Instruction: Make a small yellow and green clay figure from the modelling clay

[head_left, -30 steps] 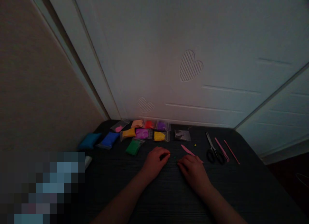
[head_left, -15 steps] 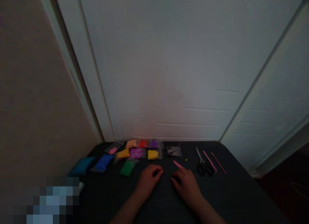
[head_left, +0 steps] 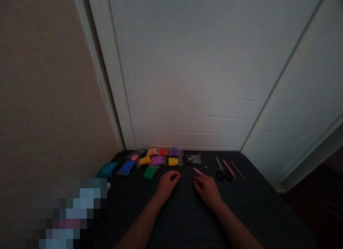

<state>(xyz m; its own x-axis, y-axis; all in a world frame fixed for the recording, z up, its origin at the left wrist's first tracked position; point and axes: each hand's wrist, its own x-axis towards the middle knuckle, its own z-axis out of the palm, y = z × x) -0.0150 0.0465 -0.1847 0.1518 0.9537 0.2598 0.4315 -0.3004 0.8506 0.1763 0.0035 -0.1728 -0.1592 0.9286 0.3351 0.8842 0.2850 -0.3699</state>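
Note:
My left hand (head_left: 168, 183) is above the dark table, thumb and forefinger pinched together. A tiny yellow-orange piece (head_left: 179, 175) shows faintly at its fingertips. Across a small gap, my right hand (head_left: 206, 189) rests with curled fingers, thumb and forefinger tips close together; whether anything is between them is too dark to make out. Just beyond it lies a pink plastic modelling knife (head_left: 197, 171), its near end hidden by the right hand. A small yellow bit (head_left: 206, 167) lies nearby. Between the hands there is a tiny greenish speck (head_left: 188, 179).
Clear bags of coloured clay, among them a green bag (head_left: 150, 172), a yellow bag (head_left: 173, 162) and a blue bag (head_left: 126, 168), spread along the back left. Black-handled scissors (head_left: 222, 169) and pink tools (head_left: 229, 169) lie right. A white panel (head_left: 193, 70) rises behind the table (head_left: 184, 220).
The view has shifted, so the table and the things on it appear slightly higher and smaller. My hands are a little farther apart; the left still pinches.

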